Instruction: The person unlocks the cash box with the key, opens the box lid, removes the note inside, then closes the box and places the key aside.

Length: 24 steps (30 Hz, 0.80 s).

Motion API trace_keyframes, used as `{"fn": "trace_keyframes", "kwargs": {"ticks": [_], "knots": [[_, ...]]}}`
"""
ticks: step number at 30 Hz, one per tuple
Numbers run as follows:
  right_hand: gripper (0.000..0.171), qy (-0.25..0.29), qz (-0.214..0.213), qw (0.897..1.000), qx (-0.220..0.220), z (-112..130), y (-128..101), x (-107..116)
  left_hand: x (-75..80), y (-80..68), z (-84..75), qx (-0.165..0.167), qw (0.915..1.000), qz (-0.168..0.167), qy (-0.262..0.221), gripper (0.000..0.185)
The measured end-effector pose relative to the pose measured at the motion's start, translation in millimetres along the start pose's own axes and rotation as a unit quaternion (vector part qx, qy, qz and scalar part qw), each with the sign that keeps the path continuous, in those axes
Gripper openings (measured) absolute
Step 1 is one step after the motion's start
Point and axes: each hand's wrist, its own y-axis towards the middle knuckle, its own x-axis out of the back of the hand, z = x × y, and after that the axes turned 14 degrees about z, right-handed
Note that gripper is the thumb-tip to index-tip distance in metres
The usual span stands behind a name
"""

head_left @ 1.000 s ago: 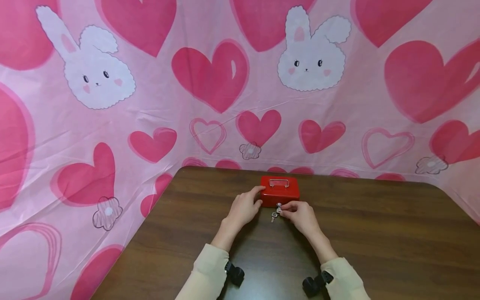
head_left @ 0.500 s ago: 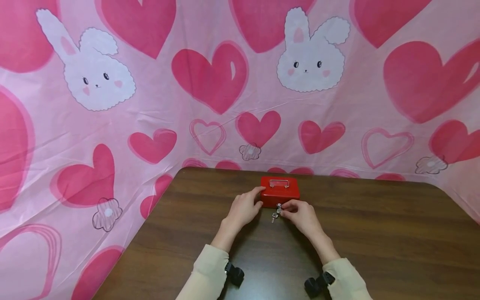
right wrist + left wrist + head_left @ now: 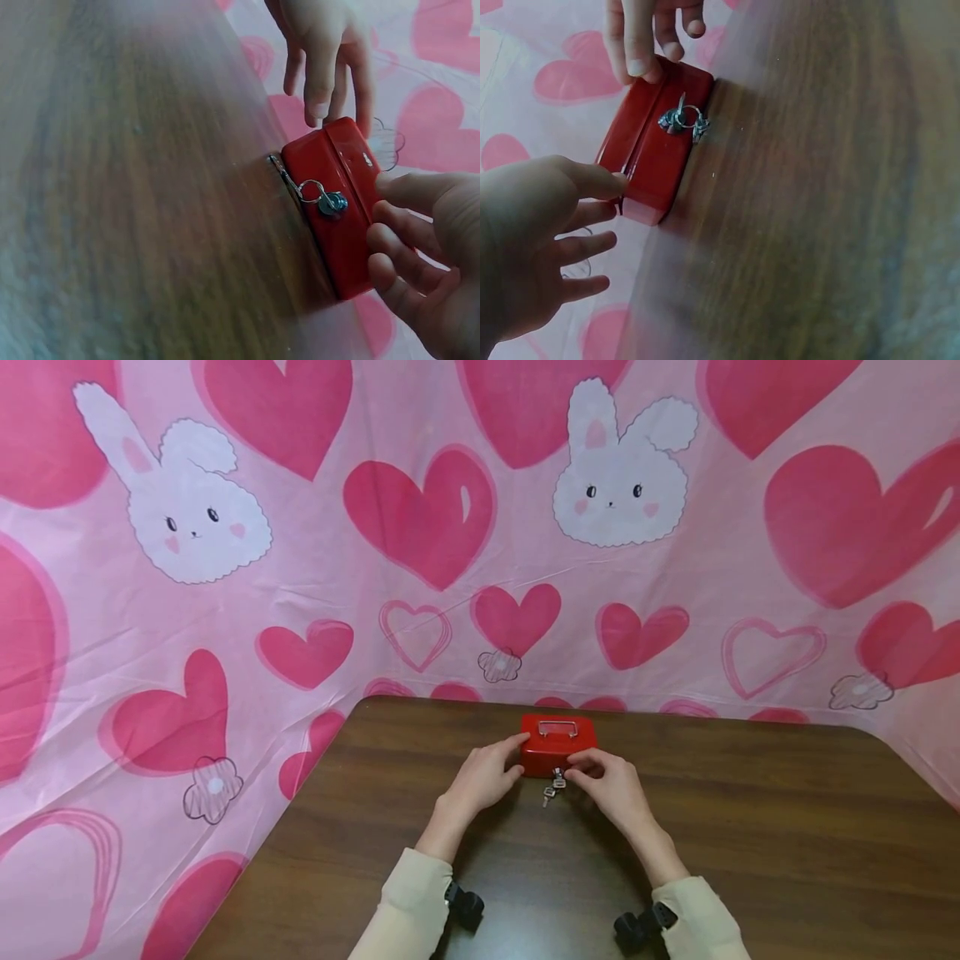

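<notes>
A small red metal box [image 3: 558, 743] with a silver handle on its lid sits on the brown table [image 3: 750, 827]. A key [image 3: 558, 776] sticks in the front lock [image 3: 676, 118] [image 3: 331, 202], with a ring and a second key hanging from it. My left hand [image 3: 483, 777] touches the box's left end [image 3: 641, 206] with straight fingertips. My right hand [image 3: 609, 783] holds the box's right front corner, thumb [image 3: 401, 189] on the lid and curled fingers against the side. Neither hand touches the key.
A pink cloth [image 3: 225, 610] with hearts and rabbits hangs behind and to the left of the table. The box stands close to the table's far edge [image 3: 675, 712]. Bare wood stretches to the right and toward me.
My right hand has let go of the key and moved up onto the box's right front corner. The key stays in the lock. My left hand has kept its place.
</notes>
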Motion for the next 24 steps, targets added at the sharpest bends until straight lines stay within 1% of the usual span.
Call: {"fn": "trace_keyframes", "kwargs": {"ticks": [5,9,12,14,19,24], "knots": [[0.019,-0.008,-0.047,0.999,0.016,0.0,0.3,5.4,2.1,-0.1,0.9,-0.001,0.9999,-0.01,0.013,0.054],[0.02,-0.012,-0.097,0.995,0.029,-3.6,0.9,8.4,3.2,-0.2,0.9,0.012,0.9997,-0.015,0.012,0.053],[0.023,-0.014,-0.12,0.992,0.024,-6.4,0.7,10.8,3.0,0.5,0.2,0.026,0.9994,-0.017,0.012,0.049],[0.027,-0.015,-0.118,0.993,0.007,-8.3,0.6,10.9,2.7,-0.3,0.4,0.032,0.9993,-0.017,0.011,0.047],[0.04,-0.023,-0.073,0.996,-0.04,-13.7,-0.5,8.4,2.5,-3.0,0.3,0.035,0.9994,-0.004,0.0,0.045],[0.043,-0.019,-0.057,0.996,-0.059,-15.1,-1.5,8.0,2.5,-2.8,0.5,0.034,0.9993,0.007,-0.01,0.046]]}}
